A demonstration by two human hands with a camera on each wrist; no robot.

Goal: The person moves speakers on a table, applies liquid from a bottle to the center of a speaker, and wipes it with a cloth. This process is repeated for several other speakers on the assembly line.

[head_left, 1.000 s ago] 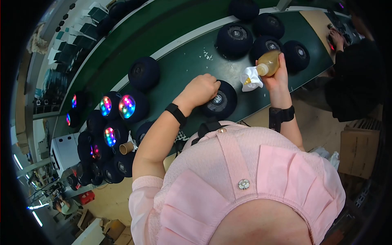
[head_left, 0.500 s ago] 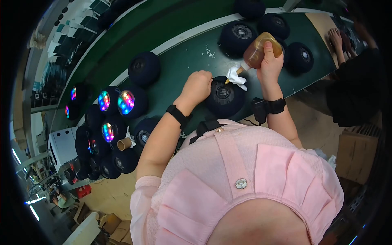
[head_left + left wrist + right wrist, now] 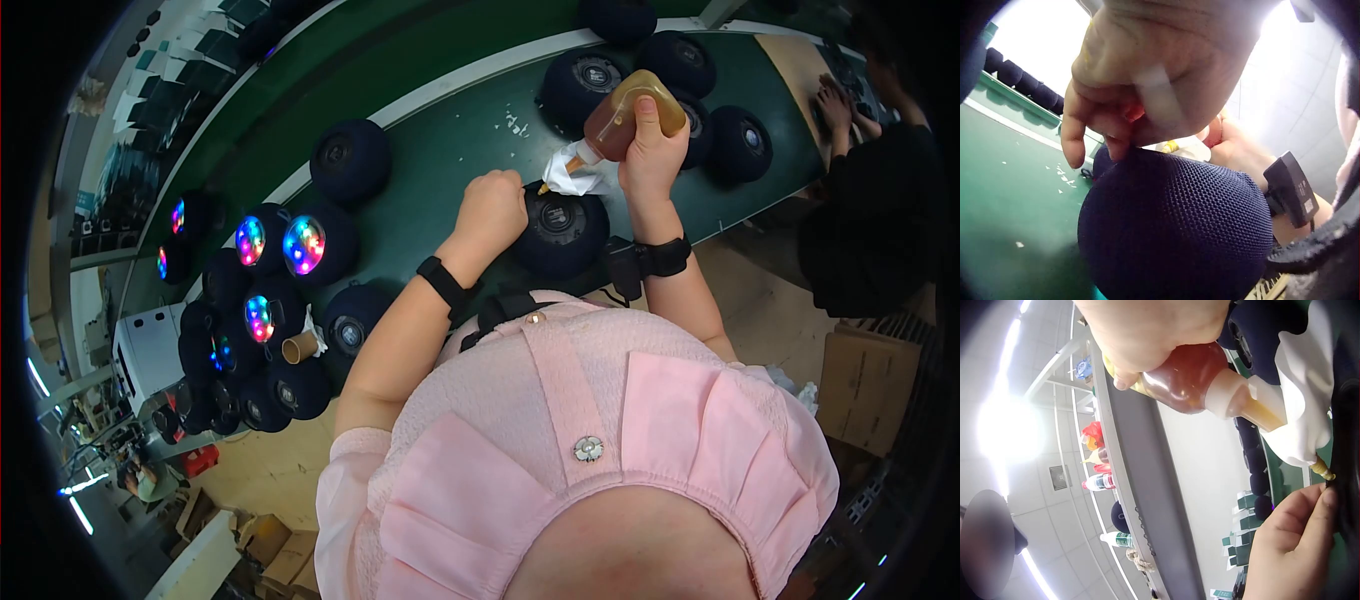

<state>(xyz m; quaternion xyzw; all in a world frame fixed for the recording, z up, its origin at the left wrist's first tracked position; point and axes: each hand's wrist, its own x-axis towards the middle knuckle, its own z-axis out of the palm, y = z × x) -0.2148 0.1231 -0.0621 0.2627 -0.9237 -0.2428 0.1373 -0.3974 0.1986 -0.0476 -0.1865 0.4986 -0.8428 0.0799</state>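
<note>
A round dark-blue fabric-covered speaker (image 3: 562, 232) sits on the green bench in front of me, its black ringed face up. My left hand (image 3: 492, 212) is at its left rim, fingers curled, with thumb and forefinger pinching the edge in the right wrist view. My right hand (image 3: 655, 150) grips a squeeze bottle (image 3: 618, 118) of amber liquid, tilted with its nozzle down. White tissue (image 3: 572, 172) is wrapped round the nozzle. The yellowish nozzle tip (image 3: 1322, 469) points at the rim, right by the left fingertips. Left-hand fingers partly hide the pinched spot.
Several similar speakers stand at the back right, such as one (image 3: 742, 142). More cluster on the left, some with lit coloured domes (image 3: 304, 244). A cardboard tube (image 3: 299, 348) lies among them. White flecks (image 3: 516, 124) dot the bench. Another person (image 3: 870, 215) works at the right end.
My right hand has brought the bottle leftward over the speaker and tipped it, and the nozzle has come to the rim beside my left fingers. The left hand stays at the rim.
</note>
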